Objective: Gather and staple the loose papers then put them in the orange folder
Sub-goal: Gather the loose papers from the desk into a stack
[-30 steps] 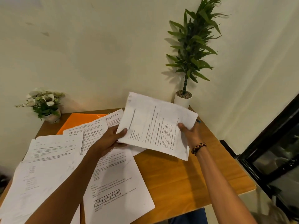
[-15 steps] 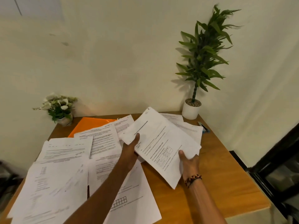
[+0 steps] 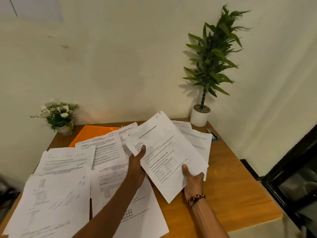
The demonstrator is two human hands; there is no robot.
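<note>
Both of our hands are busy with one printed sheet (image 3: 169,152), held tilted above the table (image 3: 231,186). Our left hand (image 3: 137,166) grips its left edge, thumb on top of the paper and fingers hidden beneath. Our right hand (image 3: 193,179) pinches the lower right edge the same way, thumb pressed on the printed face; a beaded bracelet (image 3: 196,199) circles that wrist. Whether more than one sheet sits in this grip, we cannot tell.

We see the wooden table filling the lower half of the view, pushed into a corner of pale walls. Loose papers (image 3: 56,200) cover most of its left and middle, overlapping one another, some with print and some with handwriting. Two more sheets (image 3: 197,140) lie under and behind the held one, toward the far right corner.

We find the orange folder (image 3: 92,133) lying flat at the back of the table, its near part covered by the papers, only the far corner showing.

A tall leafy plant (image 3: 212,60) in a white pot stands in the far right corner. A small pot of white flowers (image 3: 58,114) stands at the far left corner. Smallest of all, a dark and blue object (image 3: 212,134) lies at the right edge, near the tall plant; we cannot make out what it is.
</note>
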